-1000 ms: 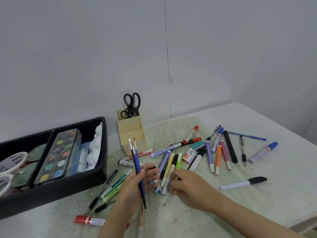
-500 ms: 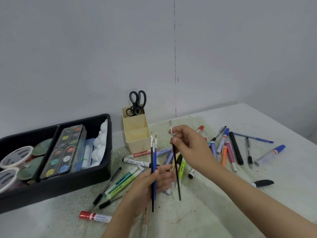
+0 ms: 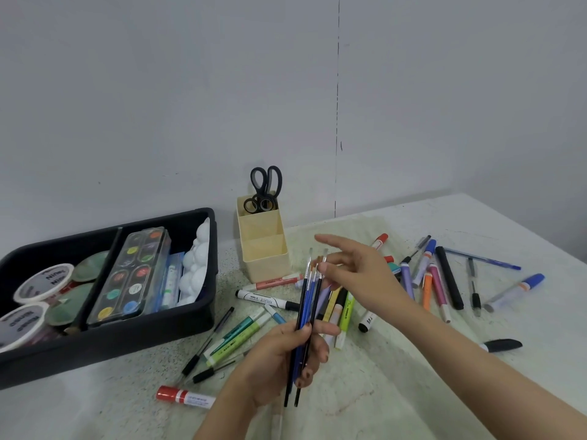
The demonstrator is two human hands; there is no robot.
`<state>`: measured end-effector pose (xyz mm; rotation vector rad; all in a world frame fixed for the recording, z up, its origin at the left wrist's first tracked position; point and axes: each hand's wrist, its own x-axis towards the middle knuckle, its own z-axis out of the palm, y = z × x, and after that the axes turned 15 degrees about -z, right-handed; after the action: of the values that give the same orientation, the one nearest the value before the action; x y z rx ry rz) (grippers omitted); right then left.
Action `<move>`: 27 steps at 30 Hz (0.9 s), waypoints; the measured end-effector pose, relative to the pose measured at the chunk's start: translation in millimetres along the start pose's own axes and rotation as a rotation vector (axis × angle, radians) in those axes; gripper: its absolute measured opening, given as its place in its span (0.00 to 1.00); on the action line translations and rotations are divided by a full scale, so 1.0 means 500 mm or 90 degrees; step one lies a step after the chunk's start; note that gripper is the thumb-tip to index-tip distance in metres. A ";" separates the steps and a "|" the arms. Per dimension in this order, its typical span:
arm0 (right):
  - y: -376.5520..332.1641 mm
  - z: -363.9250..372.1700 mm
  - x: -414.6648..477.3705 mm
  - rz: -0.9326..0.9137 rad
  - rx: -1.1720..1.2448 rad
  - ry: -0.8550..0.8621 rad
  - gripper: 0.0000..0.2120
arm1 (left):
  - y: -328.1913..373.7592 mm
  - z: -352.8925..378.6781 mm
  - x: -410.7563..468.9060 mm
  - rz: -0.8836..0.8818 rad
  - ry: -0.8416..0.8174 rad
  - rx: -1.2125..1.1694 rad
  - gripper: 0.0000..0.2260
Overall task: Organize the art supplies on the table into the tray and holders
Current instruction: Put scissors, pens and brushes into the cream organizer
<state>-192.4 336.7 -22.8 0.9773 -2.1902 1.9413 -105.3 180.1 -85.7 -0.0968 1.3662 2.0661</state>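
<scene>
Brushes (image 3: 307, 312) upright in left hand (image 3: 279, 360), tips up
L fist closed round handles; right hand (image 3: 359, 274) open, fingers spread, touching bristle ends.

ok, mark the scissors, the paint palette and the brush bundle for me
scissors (image 3: 266, 185): head view, on the black handle loops above the holder.
paint palette (image 3: 133, 274): head view, middle of the clear lid, in the tray.
brush bundle (image 3: 307, 301): head view, on the shafts above the left hand's fingers.

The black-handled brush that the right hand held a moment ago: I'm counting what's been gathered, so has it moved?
Yes. It moved left, toward the beige holder, and now sits with the brushes in the left hand; the right hand is open.
</scene>
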 end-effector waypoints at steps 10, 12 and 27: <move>-0.002 0.014 0.014 0.018 -0.007 0.001 0.11 | 0.008 -0.002 -0.005 -0.009 -0.054 0.003 0.18; 0.000 0.015 0.019 0.015 -0.006 0.009 0.11 | 0.008 -0.006 -0.006 -0.012 -0.056 0.010 0.18; -0.024 0.030 0.050 0.083 0.070 -0.139 0.13 | 0.019 -0.050 -0.031 -0.096 -0.169 -0.024 0.20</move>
<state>-201.1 312.6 -4.4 1.1403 -2.3367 2.1247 -105.3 149.4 -83.4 0.0562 1.1231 1.9029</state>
